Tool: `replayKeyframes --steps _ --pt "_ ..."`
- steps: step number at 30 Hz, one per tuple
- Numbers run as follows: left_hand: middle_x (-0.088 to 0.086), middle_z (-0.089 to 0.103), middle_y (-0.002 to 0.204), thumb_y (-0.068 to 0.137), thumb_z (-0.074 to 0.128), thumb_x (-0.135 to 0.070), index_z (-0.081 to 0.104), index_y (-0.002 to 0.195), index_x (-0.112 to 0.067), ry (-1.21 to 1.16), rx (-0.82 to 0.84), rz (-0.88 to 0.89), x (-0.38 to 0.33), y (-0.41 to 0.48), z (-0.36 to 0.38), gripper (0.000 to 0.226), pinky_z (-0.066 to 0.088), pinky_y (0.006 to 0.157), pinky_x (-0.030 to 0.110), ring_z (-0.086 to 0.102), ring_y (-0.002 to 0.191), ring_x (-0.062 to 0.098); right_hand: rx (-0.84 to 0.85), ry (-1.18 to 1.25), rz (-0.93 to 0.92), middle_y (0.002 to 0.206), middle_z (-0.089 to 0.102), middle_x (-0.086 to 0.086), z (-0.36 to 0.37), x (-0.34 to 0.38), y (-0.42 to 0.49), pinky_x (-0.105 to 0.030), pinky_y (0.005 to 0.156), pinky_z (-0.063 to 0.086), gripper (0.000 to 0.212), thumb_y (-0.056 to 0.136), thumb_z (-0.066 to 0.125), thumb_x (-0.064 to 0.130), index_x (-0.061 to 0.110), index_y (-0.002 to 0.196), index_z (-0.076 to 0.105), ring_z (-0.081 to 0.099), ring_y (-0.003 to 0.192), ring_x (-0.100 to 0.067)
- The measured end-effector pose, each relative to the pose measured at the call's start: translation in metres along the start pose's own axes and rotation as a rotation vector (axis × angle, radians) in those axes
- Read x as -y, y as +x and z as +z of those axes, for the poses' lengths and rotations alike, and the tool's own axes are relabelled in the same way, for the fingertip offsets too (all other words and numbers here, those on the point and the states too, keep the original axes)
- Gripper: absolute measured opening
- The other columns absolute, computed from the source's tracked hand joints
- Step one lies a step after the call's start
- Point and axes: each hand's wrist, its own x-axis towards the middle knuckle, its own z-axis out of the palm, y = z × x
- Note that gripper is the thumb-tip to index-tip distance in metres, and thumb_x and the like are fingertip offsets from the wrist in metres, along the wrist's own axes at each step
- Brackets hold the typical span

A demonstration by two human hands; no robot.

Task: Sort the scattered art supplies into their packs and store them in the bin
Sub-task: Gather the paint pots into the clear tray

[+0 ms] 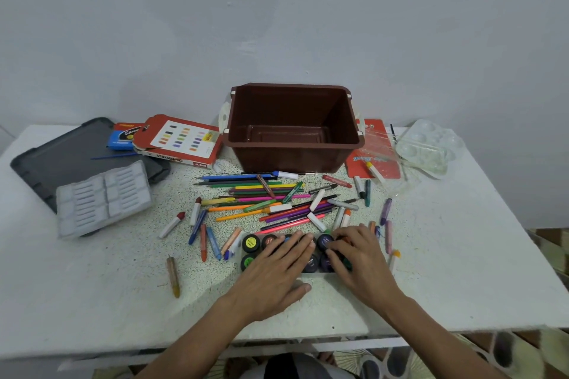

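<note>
A clear tray of small paint pots (250, 244) with dark lids sits at the table's front centre. My left hand (277, 268) lies flat over the pots, fingers straight. My right hand (358, 258) rests on the tray's right side, its fingers curled on a dark-lidded pot (324, 240). Behind the tray lies a scatter of coloured pencils (255, 186), markers and oil pastels (203, 241). The empty brown bin (292, 151) stands behind them. A red oil pastel box (178, 140) and a grey moulded pastel tray (103, 198) lie at the left.
A dark grey lid (61, 157) lies at the far left under the pastel tray, with a blue pack (121, 135) on it. A red brush pack (374, 148) and a clear palette (428, 148) sit right of the bin. A lone pastel (173, 277) lies front left.
</note>
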Motion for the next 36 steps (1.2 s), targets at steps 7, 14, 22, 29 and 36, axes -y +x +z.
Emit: replayKeyframes --steps 7,14,22,29,36 --pt "0.005 0.008 0.165 0.103 0.029 -0.055 0.015 0.156 -0.010 0.025 -0.016 0.001 0.000 -0.001 0.001 0.071 0.009 0.118 0.039 0.004 0.152 0.020 0.083 -0.245 -0.139 0.140 0.056 -0.008 0.003 0.010 -0.037 -0.054 0.110 0.033 0.045 0.104 0.037 0.035 0.008 0.129 0.064 0.047 0.133 -0.031" --pt "0.006 0.010 0.164 0.102 0.029 -0.055 0.017 0.156 -0.009 0.024 -0.009 0.005 -0.002 -0.001 0.001 0.072 0.011 0.117 0.040 0.006 0.152 0.021 0.213 -0.317 -0.120 0.159 0.028 -0.010 0.006 0.012 -0.054 -0.058 0.111 0.027 0.053 0.104 0.035 0.035 0.006 0.149 0.037 0.023 0.147 -0.036" --pt "0.003 0.013 0.164 0.102 0.029 -0.057 0.021 0.156 -0.012 -0.023 0.007 0.021 -0.011 0.016 -0.001 0.070 0.008 0.117 0.039 0.009 0.151 0.020 -0.020 -0.089 0.060 0.120 0.064 -0.009 -0.012 -0.006 -0.023 -0.041 0.090 0.048 0.031 0.098 0.052 0.021 0.006 0.122 0.065 0.059 0.104 -0.027" --pt "0.002 0.012 0.164 0.102 0.028 -0.057 0.019 0.156 -0.013 -0.049 0.015 0.040 -0.012 0.026 0.002 0.071 0.007 0.117 0.038 0.007 0.151 0.018 0.068 -0.045 0.116 0.090 0.063 0.000 -0.019 -0.018 -0.002 -0.038 0.081 0.046 0.017 0.080 0.077 0.014 0.014 0.097 0.072 0.054 0.080 -0.019" --pt "0.001 0.008 0.165 0.102 0.027 -0.058 0.016 0.156 -0.013 -0.068 0.002 0.045 -0.012 0.026 0.002 0.072 0.005 0.118 0.037 0.004 0.152 0.017 0.109 0.081 0.265 0.087 0.059 0.004 -0.019 -0.011 0.005 -0.038 0.075 0.046 0.009 0.081 0.071 0.015 0.017 0.090 0.071 0.051 0.082 -0.017"
